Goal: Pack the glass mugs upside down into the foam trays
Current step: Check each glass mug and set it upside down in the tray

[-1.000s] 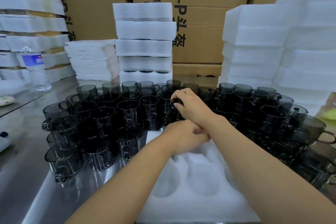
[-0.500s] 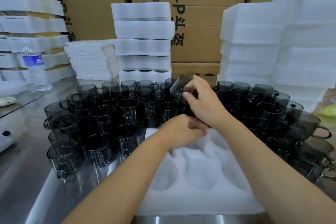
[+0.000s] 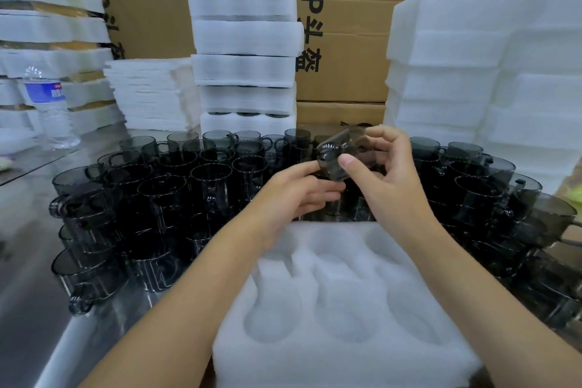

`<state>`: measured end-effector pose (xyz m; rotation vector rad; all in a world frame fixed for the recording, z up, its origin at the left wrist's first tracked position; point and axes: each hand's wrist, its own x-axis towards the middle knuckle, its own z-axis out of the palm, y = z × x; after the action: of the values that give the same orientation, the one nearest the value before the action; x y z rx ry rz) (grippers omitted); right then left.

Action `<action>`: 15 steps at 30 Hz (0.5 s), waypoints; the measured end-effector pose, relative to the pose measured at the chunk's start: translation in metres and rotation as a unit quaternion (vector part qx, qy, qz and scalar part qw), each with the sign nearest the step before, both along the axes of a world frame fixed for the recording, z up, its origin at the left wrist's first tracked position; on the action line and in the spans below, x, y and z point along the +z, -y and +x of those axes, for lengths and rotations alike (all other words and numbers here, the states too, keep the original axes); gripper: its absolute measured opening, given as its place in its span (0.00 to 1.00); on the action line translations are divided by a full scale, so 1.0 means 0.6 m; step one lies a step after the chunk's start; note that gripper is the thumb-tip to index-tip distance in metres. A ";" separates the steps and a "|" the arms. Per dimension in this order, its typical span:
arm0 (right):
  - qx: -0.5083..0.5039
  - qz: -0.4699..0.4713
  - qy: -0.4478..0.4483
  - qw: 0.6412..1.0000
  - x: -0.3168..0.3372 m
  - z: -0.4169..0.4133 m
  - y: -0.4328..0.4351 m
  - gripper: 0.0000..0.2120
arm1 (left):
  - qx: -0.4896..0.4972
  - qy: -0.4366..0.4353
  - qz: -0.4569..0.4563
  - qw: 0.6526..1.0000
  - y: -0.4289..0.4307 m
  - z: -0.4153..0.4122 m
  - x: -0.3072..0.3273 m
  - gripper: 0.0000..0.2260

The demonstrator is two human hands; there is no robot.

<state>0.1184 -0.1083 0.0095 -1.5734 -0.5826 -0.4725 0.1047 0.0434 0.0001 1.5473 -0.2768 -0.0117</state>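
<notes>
Right hand grip curled round a tilted glass mug, left hand open, fingertips against its side

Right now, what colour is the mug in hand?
Smoky dark grey, see-through mug; shows best in the head view.

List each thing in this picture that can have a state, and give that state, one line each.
Held mug, lifted, tipped on its side, base toward the camera.
Right hand, grips the held mug.
Left hand, fingers touch the held mug.
Front tray, pockets empty.
Loose mugs, upright, mouths up.
Bottle, upright.
Tray stack, piled up, dark mugs showing in the lowest.
</notes>
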 end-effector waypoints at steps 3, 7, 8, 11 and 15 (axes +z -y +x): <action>-0.007 -0.055 0.021 0.998 -0.005 -0.004 0.000 0.24 | -0.023 -0.031 -0.088 0.995 -0.006 0.006 0.000 0.12; -0.033 -0.093 0.061 0.993 -0.004 -0.009 0.001 0.28 | -0.050 -0.051 -0.173 0.982 -0.017 0.014 0.000 0.19; -0.033 -0.104 0.069 0.992 -0.003 -0.011 0.001 0.29 | -0.054 -0.055 -0.178 0.981 -0.019 0.013 0.002 0.18; -0.022 -0.124 0.088 0.988 -0.001 -0.017 0.001 0.30 | -0.039 -0.050 -0.157 0.986 -0.017 0.004 0.011 0.16; -0.004 -0.161 0.111 0.981 0.000 -0.022 0.003 0.33 | -0.033 -0.020 -0.134 0.990 -0.008 -0.005 0.008 0.24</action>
<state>0.1051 -0.1100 0.0097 -1.8435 -0.8560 -0.5859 0.1019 0.0482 0.0052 1.2695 -0.2865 -0.0553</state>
